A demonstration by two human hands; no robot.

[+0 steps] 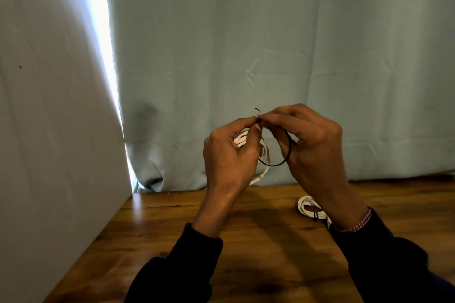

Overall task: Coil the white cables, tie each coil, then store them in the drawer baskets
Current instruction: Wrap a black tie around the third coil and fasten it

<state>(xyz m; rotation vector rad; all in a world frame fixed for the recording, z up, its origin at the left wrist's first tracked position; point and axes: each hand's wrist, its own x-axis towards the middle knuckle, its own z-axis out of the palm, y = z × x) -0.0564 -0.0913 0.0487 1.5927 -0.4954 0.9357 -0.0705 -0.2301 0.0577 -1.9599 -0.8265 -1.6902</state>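
Both hands are raised above the wooden table (172, 241). My left hand (229, 155) holds a coil of white cable (263, 152), mostly hidden behind its palm, and pinches one end of a thin black tie (283, 162). The tie hangs in a loop between the hands. My right hand (312, 140) pinches the tie's other end right beside the left fingertips, where a short black tip sticks up. A second white cable coil (307, 206) with a dark tie round it lies on the table under my right wrist.
A pale green curtain (270, 44) hangs behind the table. A white wall or panel (49, 130) stands along the table's left edge, with bright light in the gap. No drawer or basket is in view.
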